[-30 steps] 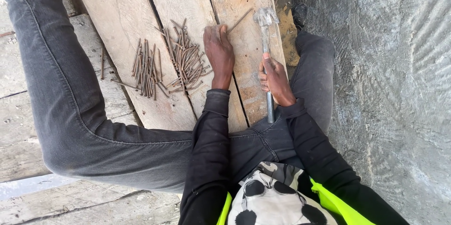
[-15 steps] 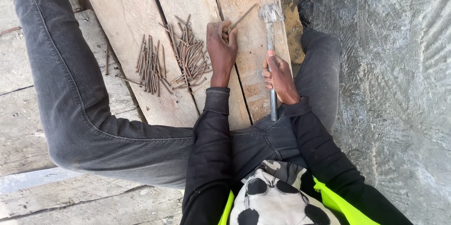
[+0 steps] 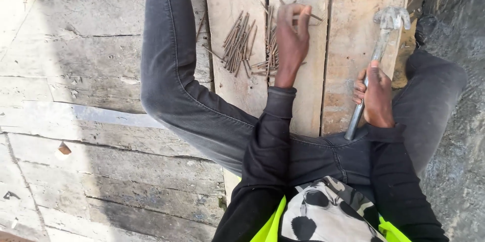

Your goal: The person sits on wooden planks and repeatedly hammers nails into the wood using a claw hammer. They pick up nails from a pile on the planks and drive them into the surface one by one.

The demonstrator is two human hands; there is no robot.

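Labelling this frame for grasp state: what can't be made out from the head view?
- Left hand: back of hand faces the camera, hiding the fingertip grip on the single nail.
- Right hand: covers the middle of the hammer handle.
- Nail pile: nails overlap, too small to count.
- Planks: far ends cut off by the top edge.

One hammer (image 3: 380,50), at about 2 o'clock. Two hands in view: left hand (image 3: 292,40) at 12, right hand (image 3: 376,95) around 3. Three pale upright planks (image 3: 353,45) across the top. Nails (image 3: 240,45) at 11 o'clock: way too many to count, easily dozens, in two loose heaps.
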